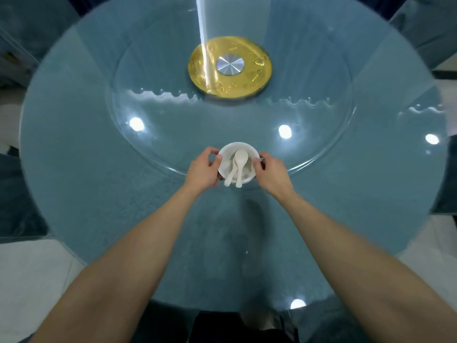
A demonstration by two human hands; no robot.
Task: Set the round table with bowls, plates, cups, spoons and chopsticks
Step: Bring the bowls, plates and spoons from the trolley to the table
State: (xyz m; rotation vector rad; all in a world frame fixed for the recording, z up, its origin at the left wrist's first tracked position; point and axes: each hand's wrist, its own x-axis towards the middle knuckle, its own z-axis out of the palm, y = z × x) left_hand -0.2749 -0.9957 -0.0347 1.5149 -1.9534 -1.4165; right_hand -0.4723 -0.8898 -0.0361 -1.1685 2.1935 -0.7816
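Gripping a bowl by opposite rims, left hand and right hand curl round it; two spoons lie inside.

This is a dining room made for shared meals, though whether in a restaurant or a home cannot be told. A large round table covered in blue cloth and glass fills the frame. A glass turntable rides on a gold hub at upper centre. Blue upholstered chairs stand in the upper corners. Lamp reflections glint on the glass. Just below centre are a white bowl and two spoons.
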